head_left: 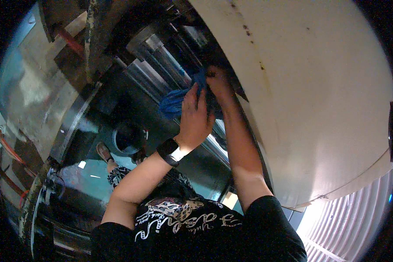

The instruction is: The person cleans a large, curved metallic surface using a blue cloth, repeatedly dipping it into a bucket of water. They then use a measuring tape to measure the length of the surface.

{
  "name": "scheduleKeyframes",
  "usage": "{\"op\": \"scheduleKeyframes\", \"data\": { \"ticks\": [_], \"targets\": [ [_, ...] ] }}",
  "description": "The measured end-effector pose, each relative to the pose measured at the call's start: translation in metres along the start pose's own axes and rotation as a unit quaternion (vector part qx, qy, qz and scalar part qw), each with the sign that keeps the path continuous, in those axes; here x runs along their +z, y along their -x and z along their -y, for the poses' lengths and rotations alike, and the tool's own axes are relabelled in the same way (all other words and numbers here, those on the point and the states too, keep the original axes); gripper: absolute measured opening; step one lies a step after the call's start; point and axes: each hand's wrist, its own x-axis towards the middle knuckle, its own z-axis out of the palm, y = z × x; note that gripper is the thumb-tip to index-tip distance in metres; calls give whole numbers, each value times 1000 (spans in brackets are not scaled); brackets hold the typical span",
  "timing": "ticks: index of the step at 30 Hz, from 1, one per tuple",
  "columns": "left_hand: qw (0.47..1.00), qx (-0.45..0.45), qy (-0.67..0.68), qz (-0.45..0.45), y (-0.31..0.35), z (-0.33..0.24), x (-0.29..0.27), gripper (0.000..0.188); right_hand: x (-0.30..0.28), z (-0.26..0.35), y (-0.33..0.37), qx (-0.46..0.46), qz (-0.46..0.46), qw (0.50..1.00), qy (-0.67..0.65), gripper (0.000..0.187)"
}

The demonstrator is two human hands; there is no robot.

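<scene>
A crumpled blue cloth (172, 104) lies against shiny metal bars (149, 72) inside a machine. My left hand (195, 120), wearing a dark watch (169, 150) at the wrist, grips the cloth with its fingers pointing up and pressed over it. Farther in, my right hand (218, 83) is closed on the upper end of the cloth, beside the machine's pale panel. Shadow covers most of the right fingers, so their exact grip is hard to make out.
A large cream panel (318, 100) curves along the right, close to my right forearm. Below the bars sits a dark round container (127, 139) near my foot (104, 150). Metal rails (76, 120) and orange hoses (11, 150) run along the left.
</scene>
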Motion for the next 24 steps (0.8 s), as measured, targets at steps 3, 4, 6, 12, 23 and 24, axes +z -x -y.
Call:
{"op": "scheduleKeyframes", "data": {
  "ticks": [3, 4, 6, 12, 23, 24],
  "targets": [
    [1000, 1, -4, -2, 1, 3, 1, 60, 5, -3, -9, 10, 1, 987, -161, 14],
    [1000, 3, -13, -12, -4, 4, -1, 61, 4, 15, -11, -2, 3, 993, -116, 14],
    [999, -5, -22, -25, -9, 3, -3, 61, -3, 46, -16, -24, -1, 999, -22, 14],
    [1000, -2, 15, 0, 7, -6, 6, 60, -2, -11, -2, 35, 6, 997, -75, 16],
    [1000, 3, -7, 6, 4, -5, 2, 61, 3, -5, -14, 14, -13, 997, -73, 14],
    [1000, 3, -17, -12, 0, 2, -3, 61, 12, 3, -19, 7, -14, 997, -71, 13]
  ]
}}
